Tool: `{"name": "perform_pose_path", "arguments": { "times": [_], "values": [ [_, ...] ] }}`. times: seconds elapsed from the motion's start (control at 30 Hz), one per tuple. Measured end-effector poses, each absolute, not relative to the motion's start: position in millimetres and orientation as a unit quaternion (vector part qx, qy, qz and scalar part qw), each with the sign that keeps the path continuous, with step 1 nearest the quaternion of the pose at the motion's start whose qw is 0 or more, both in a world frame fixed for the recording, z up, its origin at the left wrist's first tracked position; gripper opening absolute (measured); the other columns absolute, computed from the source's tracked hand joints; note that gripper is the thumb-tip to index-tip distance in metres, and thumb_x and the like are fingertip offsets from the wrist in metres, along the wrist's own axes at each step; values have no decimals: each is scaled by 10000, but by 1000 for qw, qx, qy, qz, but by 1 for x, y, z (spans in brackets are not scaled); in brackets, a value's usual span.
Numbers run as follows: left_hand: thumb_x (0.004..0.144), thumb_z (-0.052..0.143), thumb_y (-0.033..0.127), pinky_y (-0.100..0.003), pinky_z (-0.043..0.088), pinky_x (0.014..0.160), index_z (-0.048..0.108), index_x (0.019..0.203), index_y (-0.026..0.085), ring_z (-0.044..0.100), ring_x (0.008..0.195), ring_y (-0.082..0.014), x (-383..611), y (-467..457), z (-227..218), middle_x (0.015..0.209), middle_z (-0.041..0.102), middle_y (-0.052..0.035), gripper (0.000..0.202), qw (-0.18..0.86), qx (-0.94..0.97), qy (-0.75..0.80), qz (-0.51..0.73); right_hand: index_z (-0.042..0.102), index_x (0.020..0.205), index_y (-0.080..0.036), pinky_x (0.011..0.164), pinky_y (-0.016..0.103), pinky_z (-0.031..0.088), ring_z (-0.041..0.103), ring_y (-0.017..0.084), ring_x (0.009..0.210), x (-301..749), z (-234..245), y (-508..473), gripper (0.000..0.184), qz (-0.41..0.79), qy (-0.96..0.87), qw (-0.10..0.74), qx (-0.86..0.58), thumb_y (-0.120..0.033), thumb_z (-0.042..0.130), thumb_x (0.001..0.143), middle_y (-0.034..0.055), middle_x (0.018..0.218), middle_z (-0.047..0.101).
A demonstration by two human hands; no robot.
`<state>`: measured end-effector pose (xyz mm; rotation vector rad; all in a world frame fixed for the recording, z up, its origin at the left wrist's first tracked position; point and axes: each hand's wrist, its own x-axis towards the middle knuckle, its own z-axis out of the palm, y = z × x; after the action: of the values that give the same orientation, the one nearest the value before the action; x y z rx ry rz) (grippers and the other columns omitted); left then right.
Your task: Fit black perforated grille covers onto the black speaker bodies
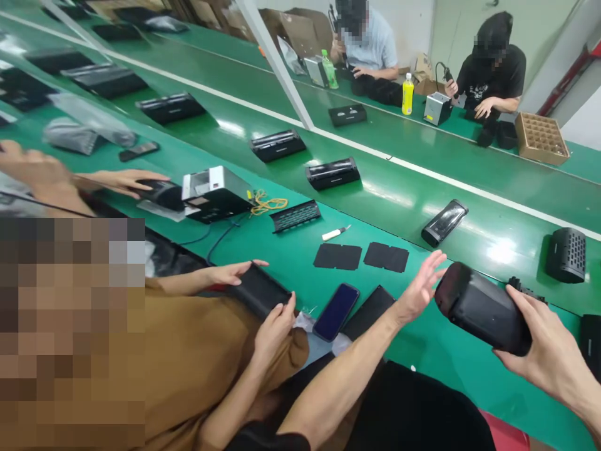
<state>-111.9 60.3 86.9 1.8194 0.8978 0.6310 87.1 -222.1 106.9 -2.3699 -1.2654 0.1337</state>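
Note:
My right hand (539,341) grips a rounded black plastic housing (481,307) and holds it tilted above the green belt (422,207). My left hand (421,285) is open with its fingers spread, just left of the housing's end and not touching it. Under my left forearm lie a dark-screened phone (336,311) and a flat black panel (369,311). Two flat black pads (360,257) rest on the belt beyond them. A co-worker in a brown top at my left holds a black part (260,290) with both hands.
Black casings sit spaced along the belt, among them a grilled one (566,254) and a glossy slim one (444,222). A white pen (334,233), a vent grille (295,215) and a silver box (216,191) lie nearby. Two people work across the belt beside bottles and a cardboard tray (541,138).

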Motion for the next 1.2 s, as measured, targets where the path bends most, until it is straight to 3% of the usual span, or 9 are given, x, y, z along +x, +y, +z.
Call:
{"name": "perform_pose_path", "arguments": {
  "times": [0.17,0.3,0.4,0.53,0.83,0.97,1.07,1.13,1.2],
  "values": [
    [604,986,583,-511,435,1224,615,1539,266,517,1451,-414,-41,24,32,1600,506,-167,1055,720,688,31,85,419,1650,-258,977,604,536,666,428,1194,98,97,-231,904,29,-564,91,-820,-328,730,804,179,1365,680],
    [638,951,575,-504,506,1117,600,1484,258,544,1355,-413,-55,27,21,1548,505,-145,969,771,627,94,67,371,1682,-310,1225,712,297,413,477,1530,98,86,-250,981,69,-480,216,-847,-556,813,842,169,1660,460],
    [678,916,580,-470,509,1080,521,1527,250,558,1327,-394,-68,37,25,1555,505,-152,993,804,583,111,41,284,1710,-297,1184,593,415,441,428,1533,92,76,-265,1052,166,-355,369,-843,-661,789,862,178,1707,407],
    [638,954,546,-459,478,1102,410,1587,260,525,1371,-398,-70,41,27,1591,452,-174,1130,801,593,83,-4,452,1594,-285,1078,452,495,572,370,1398,73,68,-270,928,194,-267,446,-832,-629,839,824,144,1586,560],
    [717,855,675,-430,537,962,515,1458,248,641,1093,-297,-53,36,7,1257,651,-85,920,768,621,154,-33,597,1408,-309,975,403,519,646,322,1164,62,42,-262,824,293,-61,553,-778,-612,924,715,94,1356,668],
    [1000,667,569,-497,547,1073,603,1440,247,645,1262,-304,-50,54,4,1425,646,-118,549,667,719,130,-145,501,1540,-338,982,475,540,679,333,1156,39,15,-252,1010,393,109,601,-687,-691,923,692,104,1376,656],
    [1030,702,441,-511,604,1035,636,1387,189,681,1211,-274,-67,80,20,1402,661,-118,442,614,760,86,-194,504,1537,-329,1027,526,543,685,357,1166,12,-3,-247,1167,358,133,616,-689,-604,1036,535,106,1380,654],
    [1038,664,472,-428,637,950,736,1212,156,740,1085,-230,-91,101,34,1266,745,-106,367,587,771,54,-241,544,1480,-322,953,555,592,716,362,1078,2,-14,-241,1098,352,162,626,-676,-565,1045,534,90,1281,694],
    [1020,383,551,-330,622,767,792,741,190,808,944,-225,-123,123,47,1015,837,-126,613,551,780,23,-298,605,1395,-298,856,583,631,736,362,1001,7,-23,-231,959,360,209,660,-625,-527,1035,568,82,1193,727]
  ]
}}
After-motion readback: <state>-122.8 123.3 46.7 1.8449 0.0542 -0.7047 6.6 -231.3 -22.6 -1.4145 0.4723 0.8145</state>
